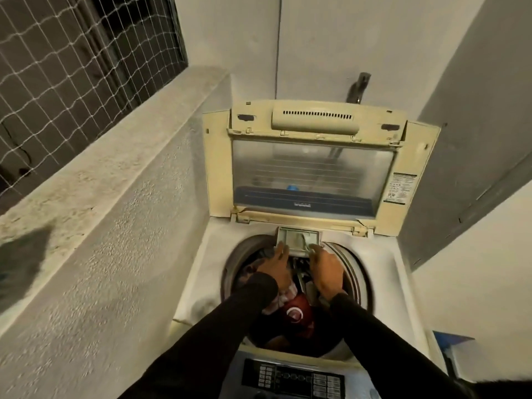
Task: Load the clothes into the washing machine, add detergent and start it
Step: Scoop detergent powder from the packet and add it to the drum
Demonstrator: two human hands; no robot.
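Nearest you, the control panel point(292, 380) sits at the front edge of the washing machine point(403, 283), untouched for now. Just past it the drum is already full: the clothes point(296, 315), a dark heap with a red piece on top, lie inside the tub, below your forearms. They are soft and light, so they need no more than a push down if they ride up.

Further in, both your hands reach over the load to the detergent drawer point(298, 239), a small pale tray pulled out from the back rim under the raised lid point(312, 180). Your left hand point(277, 264) touches the drawer's left front corner, fingers spread and holding nothing. Your right hand point(326, 272) rests at its right front edge, fingers extended; whether they pinch the drawer's lip I cannot tell, as the frame is blurred.

The drawer looks like thin, stiff plastic on a short slide, probably easy to jam if pushed askew. Take it by both front corners and move it squarely. No detergent container is visible here.
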